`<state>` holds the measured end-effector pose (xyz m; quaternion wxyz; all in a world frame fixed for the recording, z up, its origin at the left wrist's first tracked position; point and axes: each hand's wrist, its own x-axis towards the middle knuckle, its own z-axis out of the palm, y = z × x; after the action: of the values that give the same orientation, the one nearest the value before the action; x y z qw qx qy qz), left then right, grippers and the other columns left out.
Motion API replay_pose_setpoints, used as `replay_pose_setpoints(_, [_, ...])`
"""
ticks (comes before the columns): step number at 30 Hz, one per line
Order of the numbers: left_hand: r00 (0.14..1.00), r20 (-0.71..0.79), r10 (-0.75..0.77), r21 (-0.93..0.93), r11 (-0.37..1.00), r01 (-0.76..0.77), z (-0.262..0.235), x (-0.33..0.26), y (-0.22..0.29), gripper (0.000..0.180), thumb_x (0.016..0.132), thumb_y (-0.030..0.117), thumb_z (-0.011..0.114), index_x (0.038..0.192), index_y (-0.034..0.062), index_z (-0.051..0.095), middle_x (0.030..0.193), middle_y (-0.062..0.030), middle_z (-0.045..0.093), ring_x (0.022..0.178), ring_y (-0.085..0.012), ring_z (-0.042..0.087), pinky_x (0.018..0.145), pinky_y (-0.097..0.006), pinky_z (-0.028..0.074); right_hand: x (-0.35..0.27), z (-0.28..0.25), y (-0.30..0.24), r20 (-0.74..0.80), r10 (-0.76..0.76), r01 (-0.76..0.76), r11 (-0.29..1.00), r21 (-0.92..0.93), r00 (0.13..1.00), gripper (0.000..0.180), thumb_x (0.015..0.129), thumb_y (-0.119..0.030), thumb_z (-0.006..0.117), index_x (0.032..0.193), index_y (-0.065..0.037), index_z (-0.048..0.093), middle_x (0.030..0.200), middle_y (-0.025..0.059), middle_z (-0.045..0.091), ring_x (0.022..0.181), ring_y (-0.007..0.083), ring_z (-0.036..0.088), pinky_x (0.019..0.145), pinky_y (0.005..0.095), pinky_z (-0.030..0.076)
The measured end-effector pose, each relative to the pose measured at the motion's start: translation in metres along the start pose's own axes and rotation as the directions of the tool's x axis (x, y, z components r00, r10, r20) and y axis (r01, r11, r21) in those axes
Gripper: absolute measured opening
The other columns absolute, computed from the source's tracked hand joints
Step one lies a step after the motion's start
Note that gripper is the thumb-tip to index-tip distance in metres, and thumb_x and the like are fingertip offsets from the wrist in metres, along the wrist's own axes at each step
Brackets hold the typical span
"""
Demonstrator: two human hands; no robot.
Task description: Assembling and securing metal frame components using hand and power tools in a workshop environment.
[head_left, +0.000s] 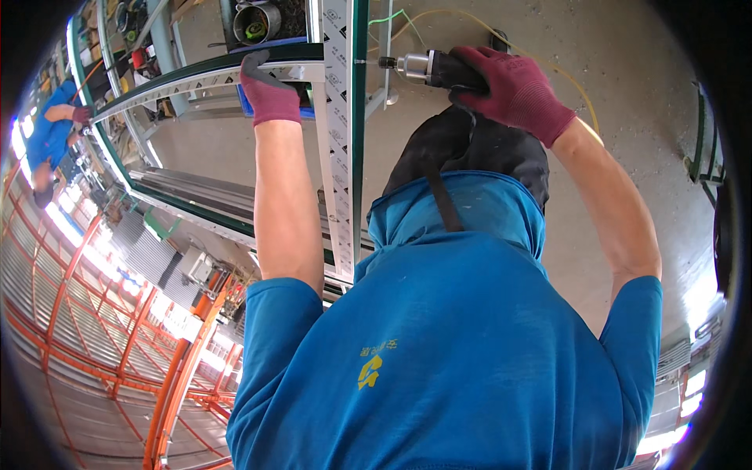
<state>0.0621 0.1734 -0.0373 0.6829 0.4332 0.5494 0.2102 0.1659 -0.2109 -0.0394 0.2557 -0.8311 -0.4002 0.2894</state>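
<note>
Grey concrete floor (627,86); orange steel trusses (117,337)

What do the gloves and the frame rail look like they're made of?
Gloves, left hand and right hand: maroon knit fabric, matte, judging by the ribbed cuffs. Frame rail: probably metal, pale and smooth, with a green edge strip. Power tool: shiny metal nose, black body.

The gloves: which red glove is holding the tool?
The right hand, in its red glove, grips the power screwdriver. The left hand only holds the green-edged metal frame, no tool.
</note>
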Motion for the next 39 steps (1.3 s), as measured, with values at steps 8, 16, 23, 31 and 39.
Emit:
replay_pose_setpoints(8, [0.996,0.050,0.069,0.060,0.996,-0.072,-0.004,0.006,-0.001,0.029,0.079,0.016,0.062,0.104,0.0026,0.066,0.105,-0.0147,0.068,0.096,-0.0333,0.069,0.086,-0.048,0.060,-0.002,0.002,-0.005,-0.042,-0.002,0.001,1.000,-0.011,0.999,0.065,0.091,-0.047,0.076,0.146,-0.017,0.057,0.118,0.0171,0.072,0.106,0.0396,0.072,0.093,0.0464,0.060])
replay_pose_setpoints(16, [0.993,0.086,0.078,-0.022,0.997,-0.076,-0.009,0.011,-0.005,0.034,0.083,0.022,0.066,0.112,0.0028,0.067,0.111,-0.0112,0.070,0.103,-0.0308,0.068,0.090,-0.048,0.059,0.000,-0.004,-0.002,-0.009,-0.022,0.022,0.998,0.051,1.000,0.070,0.087,-0.046,0.078,0.146,-0.015,0.056,0.124,0.0178,0.071,0.110,0.0401,0.070,0.095,0.0478,0.057])
replay_pose_setpoints(23, [0.980,0.189,-0.065,0.035,0.998,0.059,0.006,-0.054,0.001,0.069,0.089,0.062,0.075,0.138,0.0148,0.062,0.128,-0.0056,0.068,0.112,-0.0307,0.067,0.101,-0.046,0.056,0.000,-0.005,0.006,0.036,-0.024,0.019,0.990,0.137,0.999,0.072,0.084,-0.040,0.081,0.146,-0.013,0.056,0.126,0.0201,0.070,0.115,0.0432,0.067,0.100,0.0484,0.055])
replay_pose_setpoints(31, [0.947,0.254,-0.196,0.389,0.917,0.086,-0.029,-0.065,-0.022,0.079,0.088,0.072,0.075,0.126,0.0027,0.071,0.109,-0.0054,0.074,0.096,-0.0171,0.069,0.085,-0.033,0.057,0.004,-0.004,0.002,0.083,0.029,-0.036,0.995,0.089,0.996,0.072,0.085,-0.042,0.080,0.144,-0.009,0.056,0.124,0.0241,0.070,0.117,0.0431,0.066,0.102,0.0496,0.053])
replay_pose_setpoints(39, [0.984,0.157,-0.088,0.364,0.931,0.025,-0.019,-0.074,-0.026,0.074,0.086,0.069,0.078,0.112,0.0000,0.075,0.099,-0.0059,0.074,0.080,-0.0154,0.068,0.074,-0.030,0.056,0.001,-0.010,-0.017,0.053,0.047,-0.044,0.998,-0.054,0.997,0.075,0.086,-0.048,0.079,0.146,-0.010,0.055,0.128,0.0198,0.069,0.111,0.0429,0.069,0.096,0.0477,0.057])
